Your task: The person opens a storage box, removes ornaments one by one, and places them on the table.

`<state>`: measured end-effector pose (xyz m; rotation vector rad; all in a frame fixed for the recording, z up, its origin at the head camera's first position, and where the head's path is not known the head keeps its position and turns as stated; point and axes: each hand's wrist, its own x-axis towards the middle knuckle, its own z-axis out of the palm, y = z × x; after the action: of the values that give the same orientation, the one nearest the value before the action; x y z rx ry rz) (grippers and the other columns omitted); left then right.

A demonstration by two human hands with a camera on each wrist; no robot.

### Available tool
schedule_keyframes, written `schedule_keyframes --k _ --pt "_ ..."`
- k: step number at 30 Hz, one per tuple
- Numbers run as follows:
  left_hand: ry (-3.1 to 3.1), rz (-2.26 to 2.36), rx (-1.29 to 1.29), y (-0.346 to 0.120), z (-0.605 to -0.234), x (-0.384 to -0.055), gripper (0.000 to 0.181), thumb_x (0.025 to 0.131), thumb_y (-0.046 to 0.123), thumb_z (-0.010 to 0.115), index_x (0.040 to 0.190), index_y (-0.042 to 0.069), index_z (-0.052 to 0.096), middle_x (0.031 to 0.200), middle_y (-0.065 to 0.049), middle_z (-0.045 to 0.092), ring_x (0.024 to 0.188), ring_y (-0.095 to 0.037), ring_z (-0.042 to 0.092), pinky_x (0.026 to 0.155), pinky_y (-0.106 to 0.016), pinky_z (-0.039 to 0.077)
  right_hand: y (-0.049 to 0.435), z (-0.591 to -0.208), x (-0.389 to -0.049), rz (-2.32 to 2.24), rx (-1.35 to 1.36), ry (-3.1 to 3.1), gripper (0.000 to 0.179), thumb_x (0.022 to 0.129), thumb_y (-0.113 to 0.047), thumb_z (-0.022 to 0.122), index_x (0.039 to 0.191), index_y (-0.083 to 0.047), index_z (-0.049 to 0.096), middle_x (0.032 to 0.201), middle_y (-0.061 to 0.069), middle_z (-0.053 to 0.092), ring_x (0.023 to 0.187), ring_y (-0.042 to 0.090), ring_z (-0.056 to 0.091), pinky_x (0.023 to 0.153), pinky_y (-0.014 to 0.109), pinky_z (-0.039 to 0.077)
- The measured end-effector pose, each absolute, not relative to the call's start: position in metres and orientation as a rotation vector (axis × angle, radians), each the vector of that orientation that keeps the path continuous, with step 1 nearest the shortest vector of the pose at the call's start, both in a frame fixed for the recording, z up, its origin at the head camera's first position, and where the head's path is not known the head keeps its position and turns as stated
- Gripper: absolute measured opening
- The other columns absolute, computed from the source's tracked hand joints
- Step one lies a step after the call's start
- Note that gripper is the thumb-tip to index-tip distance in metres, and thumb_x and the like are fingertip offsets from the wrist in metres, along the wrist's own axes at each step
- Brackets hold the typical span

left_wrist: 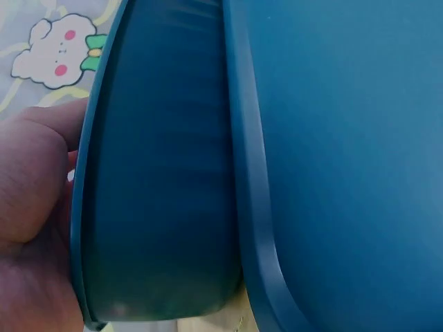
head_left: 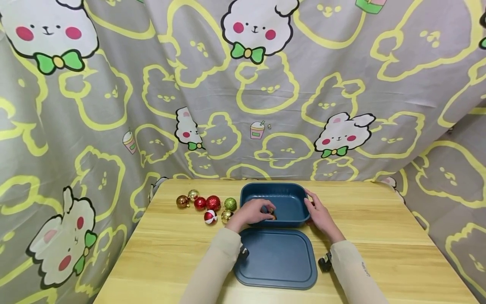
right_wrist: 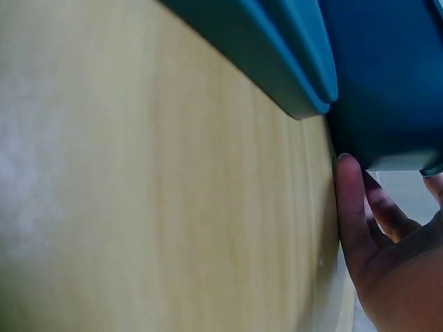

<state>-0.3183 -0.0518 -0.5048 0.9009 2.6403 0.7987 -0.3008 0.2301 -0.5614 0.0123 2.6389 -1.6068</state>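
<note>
Far left on the table [head_left: 159, 257] there's a loose bunch of seven balls [head_left: 213, 202]: two red, two gold, one brown, one green, one red-and-white. Some overlap from this angle, so touching or not is hard to call, but the bunch sits near the table's back left, with plenty of wood in front.

Next is the left hand [head_left: 256, 211], reaching over the near rim of the one box [head_left: 290, 204], fingers curled round a gold-brown thing [head_left: 274, 216]. Most of it's covered by fingers, and the left wrist view tucks them behind the box wall. Rest of the box floor has room around that hand.

One lid [head_left: 275, 259] lies flat right on the near side; can't tell if it touches the box.

Right hand [head_left: 320, 217] is at the box's right end, fingers on the rim and outer wall. Can't tell if it's clamped or just resting; the right wrist view cuts it off. Past it, wood runs wide to the right edge.
</note>
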Motion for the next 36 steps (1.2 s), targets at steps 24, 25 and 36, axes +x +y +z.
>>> schedule_keyframes --k 24,25,36 --pt "2.463 0.881 0.976 -0.041 -0.516 -0.334 0.022 0.097 0.015 0.074 0.118 0.016 0.078 0.118 0.002 0.075 0.099 -0.006 0.070 0.086 -0.017 0.056 0.229 -0.560 -0.300 -1.646 -0.020 2.639 0.057 0.112 -0.047 0.037 0.164 -0.026 0.028 0.134 0.032 0.056 0.068 0.024 0.066 0.058 0.036 0.060" --pt "2.460 0.871 0.977 -0.041 -0.517 -0.335 0.022 0.097 0.015 0.073 0.119 0.017 0.078 0.118 0.003 0.075 0.099 -0.005 0.070 0.086 -0.017 0.055 0.229 -0.560 -0.300 -1.643 -0.023 2.640 0.058 0.112 -0.047 0.037 0.165 -0.025 0.027 0.134 0.032 0.056 0.068 0.024 0.066 0.058 0.036 0.060" --pt "2.487 0.850 1.038 -0.038 -0.519 -0.338 0.020 0.100 0.020 0.071 0.119 0.017 0.078 0.118 0.004 0.074 0.099 -0.006 0.067 0.087 -0.019 0.055 0.228 -0.560 -0.300 -1.644 -0.005 2.636 0.057 0.112 -0.047 0.037 0.164 -0.027 0.028 0.134 0.032 0.056 0.069 0.025 0.065 0.059 0.036 0.059"
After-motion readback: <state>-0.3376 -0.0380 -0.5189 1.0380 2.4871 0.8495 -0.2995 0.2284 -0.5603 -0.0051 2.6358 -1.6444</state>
